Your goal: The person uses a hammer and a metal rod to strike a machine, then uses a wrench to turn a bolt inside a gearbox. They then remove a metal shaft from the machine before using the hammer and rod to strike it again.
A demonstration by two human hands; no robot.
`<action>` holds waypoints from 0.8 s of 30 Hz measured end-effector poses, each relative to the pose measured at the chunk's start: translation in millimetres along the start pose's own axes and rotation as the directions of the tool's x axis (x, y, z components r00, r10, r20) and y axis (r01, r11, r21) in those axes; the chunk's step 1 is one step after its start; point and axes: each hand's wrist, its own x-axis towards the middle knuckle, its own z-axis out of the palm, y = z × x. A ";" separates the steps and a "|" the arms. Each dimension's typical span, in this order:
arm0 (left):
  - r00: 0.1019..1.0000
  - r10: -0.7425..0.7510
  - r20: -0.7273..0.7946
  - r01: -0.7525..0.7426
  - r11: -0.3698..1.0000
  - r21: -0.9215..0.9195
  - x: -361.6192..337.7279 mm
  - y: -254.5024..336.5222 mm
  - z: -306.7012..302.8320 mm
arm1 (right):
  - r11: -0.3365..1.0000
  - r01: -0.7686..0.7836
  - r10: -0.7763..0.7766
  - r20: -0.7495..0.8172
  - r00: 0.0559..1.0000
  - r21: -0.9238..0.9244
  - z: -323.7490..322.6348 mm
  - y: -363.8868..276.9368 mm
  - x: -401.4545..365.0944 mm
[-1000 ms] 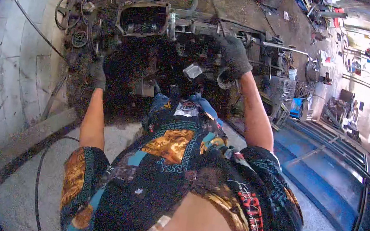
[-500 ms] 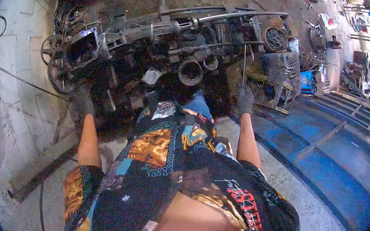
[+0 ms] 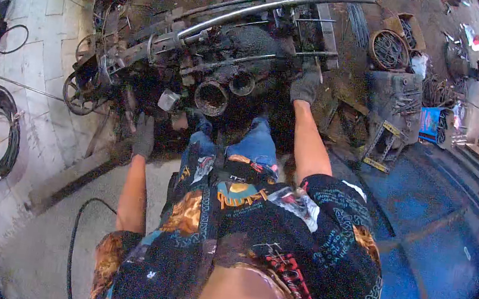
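The 2 gloved hands are spread wide, probably because the machine (image 3: 245, 41) is broad and the parts they reach lie at opposite ends. It stretches slantwise across the upper centre of the frame. The left hand (image 3: 143, 138), left of centre, is beside a rusty lever (image 3: 130, 106); its fingers blend into shadow, so I cannot tell how far its grip is closed or whether it has hold of anything. The right hand (image 3: 304, 88) reaches up just below a crossbar (image 3: 317, 54) at the machine's right end; its grip is equally unclear, and whether it touches metal I cannot tell.

The machine looks dark and grimy, with 1 long, shinier bar (image 3: 281, 1) along its top, 2 round openings facing the person, the larger (image 3: 211, 98) left of the smaller (image 3: 242, 83), and a handwheel (image 3: 80, 111) at its left end. At upper right, a round basket (image 3: 389, 50) keeps loose metal pieces together; the cable (image 3: 14, 143) at far left is coiled, presumably for tidiness.
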 end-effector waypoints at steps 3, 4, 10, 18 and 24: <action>0.951 -0.177 0.253 0.286 0.813 -0.507 -6.3 36.5 -79.7 | 0.985 0.013 0.012 0.149 0.989 -0.171 -8.4 -22.3 18.2; 0.945 -0.194 0.263 0.306 0.807 -0.504 -10.5 33.5 -64.0 | 0.936 0.014 0.108 0.325 0.939 -0.352 -14.2 -32.1 23.6; 0.951 -0.267 0.155 0.287 0.579 -0.763 -50.1 34.4 66.4 | 0.973 0.077 -0.025 0.233 0.972 -0.219 -18.0 -35.3 15.4; 0.955 0.186 0.232 -0.061 0.886 -0.459 -4.7 110.0 93.3 | 0.713 0.603 -0.653 0.024 0.757 0.358 -125.0 -208.3 116.5; 0.963 -0.036 0.267 0.205 0.741 -0.640 58.7 117.2 85.3 | 0.640 0.767 -0.735 0.310 0.603 0.027 -44.3 -178.8 205.8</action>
